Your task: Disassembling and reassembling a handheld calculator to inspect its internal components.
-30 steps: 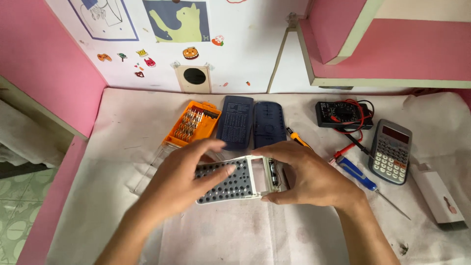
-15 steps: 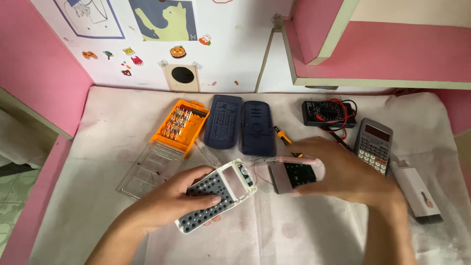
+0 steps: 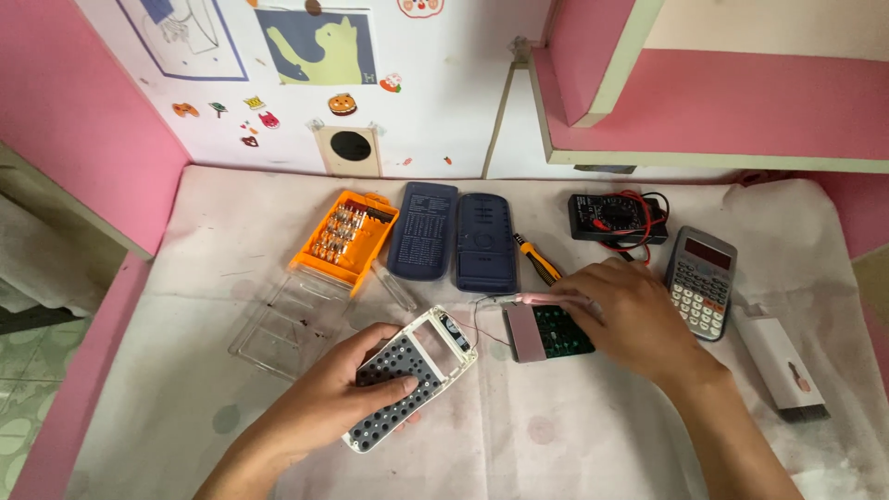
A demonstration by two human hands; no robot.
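Two thin wires (image 3: 482, 326) join the white calculator shell (image 3: 412, 375), pinned flat under left hand (image 3: 347, 393) fingers, to the green circuit board (image 3: 548, 333) at three o'clock, pressed under right hand (image 3: 630, 319) fingertips; pulling apart could snap them.

Cloth-covered table (image 3: 185, 278): calculator (image 3: 701, 281), multimeter (image 3: 615, 217), orange bit case (image 3: 344, 238).
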